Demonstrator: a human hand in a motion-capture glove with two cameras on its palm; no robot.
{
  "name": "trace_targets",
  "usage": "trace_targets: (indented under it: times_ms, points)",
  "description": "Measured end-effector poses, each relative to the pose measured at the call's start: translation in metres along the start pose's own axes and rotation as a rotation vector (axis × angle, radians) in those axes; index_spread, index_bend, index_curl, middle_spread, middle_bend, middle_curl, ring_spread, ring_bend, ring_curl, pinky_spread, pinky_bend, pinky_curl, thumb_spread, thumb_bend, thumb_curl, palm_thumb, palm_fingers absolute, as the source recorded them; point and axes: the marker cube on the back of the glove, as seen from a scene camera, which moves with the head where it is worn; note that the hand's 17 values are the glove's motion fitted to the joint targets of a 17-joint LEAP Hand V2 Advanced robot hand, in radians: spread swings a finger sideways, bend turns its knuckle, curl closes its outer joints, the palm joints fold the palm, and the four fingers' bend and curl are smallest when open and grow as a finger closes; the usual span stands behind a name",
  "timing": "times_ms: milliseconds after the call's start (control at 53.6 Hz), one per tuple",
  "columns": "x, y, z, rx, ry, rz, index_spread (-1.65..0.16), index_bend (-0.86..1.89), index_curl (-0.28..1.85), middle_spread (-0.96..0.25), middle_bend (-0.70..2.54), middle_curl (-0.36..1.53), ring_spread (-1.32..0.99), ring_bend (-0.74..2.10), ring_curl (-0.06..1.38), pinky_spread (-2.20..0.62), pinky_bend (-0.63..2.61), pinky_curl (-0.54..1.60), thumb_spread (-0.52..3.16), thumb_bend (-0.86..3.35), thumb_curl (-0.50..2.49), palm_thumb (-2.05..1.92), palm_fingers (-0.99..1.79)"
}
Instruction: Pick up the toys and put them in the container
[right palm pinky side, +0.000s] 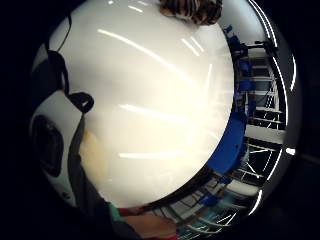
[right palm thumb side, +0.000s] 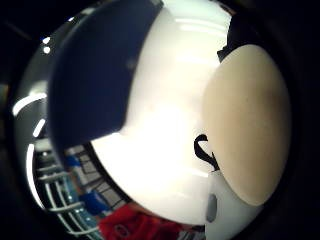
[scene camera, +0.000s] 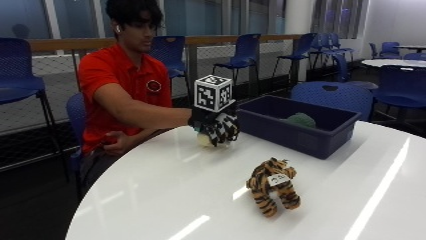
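In the outside view my gloved right hand (scene camera: 216, 127) hangs just above the white table (scene camera: 166, 200), beside the near left end of the blue container (scene camera: 296, 125). Its fingers curl downward around a pale, rounded toy (scene camera: 203, 139) that peeks out below the palm. The same pale toy (right palm thumb side: 245, 125) fills much of the thumb side palm view, with the container's dark blue wall (right palm thumb side: 95, 75) close by. A green toy (scene camera: 301, 120) lies inside the container. A striped tiger toy (scene camera: 271, 186) lies on the table nearer the front; it also shows at the rim of the little finger side view as the tiger (right palm pinky side: 192, 10).
The person's bare left hand (scene camera: 114, 142) rests below the table edge by their lap. Blue chairs (scene camera: 329, 95) stand close behind the container, and a railing runs behind them. Bare tabletop (right palm pinky side: 150, 100) lies between the hand and the tiger.
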Motion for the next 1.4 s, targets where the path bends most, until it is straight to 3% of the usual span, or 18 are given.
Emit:
trace_targets:
  times_ms: [261, 504, 784, 896, 1083, 1213, 1307, 1400]
  points:
    - [-0.001, -0.038, -0.097, 0.08, -0.018, 0.064, -0.42, 0.4, 0.49, -0.5, 0.62, 0.61, -0.53, 1.09, 0.57, -0.41, 1.06, 0.45, 0.68, 0.19, 0.84, 0.73, 0.98]
    - [-0.057, -0.083, -0.177, 0.185, 0.077, 0.026, -0.42, 0.45, 0.62, -0.54, 0.65, 0.73, -0.53, 1.11, 0.62, -0.41, 1.09, 0.48, 0.54, 0.18, 0.95, 0.72, 0.91]
    - [-0.164, -0.117, -0.209, 0.227, 0.124, -0.079, -0.44, 0.44, 0.75, -0.57, 0.64, 0.84, -0.55, 1.12, 0.65, -0.42, 1.12, 0.49, 0.46, 0.16, 1.04, 0.69, 0.82]
    - [-0.199, -0.125, -0.205, 0.21, 0.061, -0.089, -0.45, 0.42, 0.8, -0.57, 0.63, 0.87, -0.55, 1.12, 0.66, -0.42, 1.13, 0.49, 0.44, 0.15, 1.07, 0.69, 0.79]
    - [-0.228, -0.126, -0.184, 0.164, 0.029, -0.243, -0.46, 0.39, 0.87, -0.58, 0.6, 0.92, -0.55, 1.12, 0.67, -0.42, 1.13, 0.48, 0.43, 0.13, 1.11, 0.68, 0.75]
    - [-0.228, -0.123, -0.162, 0.064, 0.038, -0.298, -0.47, 0.29, 0.9, -0.57, 0.5, 0.9, -0.55, 1.03, 0.65, -0.43, 1.14, 0.47, 0.49, 0.08, 1.11, 0.63, 0.53]
    - [-0.22, -0.117, -0.152, 0.055, 0.092, -0.439, -0.45, 0.19, 0.87, -0.48, 0.33, 0.83, -0.47, 0.93, 0.63, -0.31, 1.16, 0.49, 0.72, -0.01, 1.09, 0.42, 0.13]
    - [-0.211, -0.123, -0.149, 0.081, 0.129, -0.264, -0.42, 0.06, 0.73, -0.35, 0.19, 0.75, -0.31, 0.69, 0.55, -0.16, 1.22, 0.47, 0.91, -0.06, 0.96, 0.23, -0.25]
